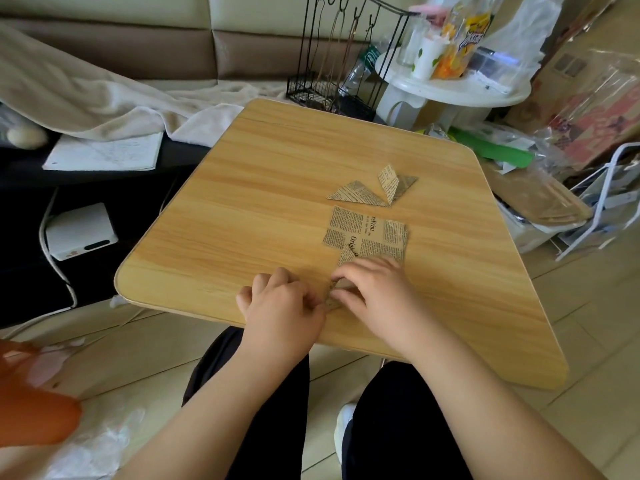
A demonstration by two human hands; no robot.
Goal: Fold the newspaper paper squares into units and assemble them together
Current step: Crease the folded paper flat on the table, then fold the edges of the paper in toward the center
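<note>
Hands are working at the near edge of the wooden table (263, 188): the left hand (282, 306) and the right hand (375, 292), fingers curled, are pinching a small folded paper (334, 293). Beyond are lying flat paper squares (367, 235), then two folded units (375, 188).

I note the table (263, 188) directly ahead of me. At its near edge my left hand (282, 303) and right hand (377, 292) sit side by side, with a small folded piece (334, 294) between them. Just behind the hands lies a stack of paper squares (365, 233). Behind that stack rest two folded units (375, 188), touching each other. Beyond the table's far edge stands a wire rack (332, 77), with a round stand (453, 84) to its right. A notebook (104, 152) lies off the table's left.
</note>
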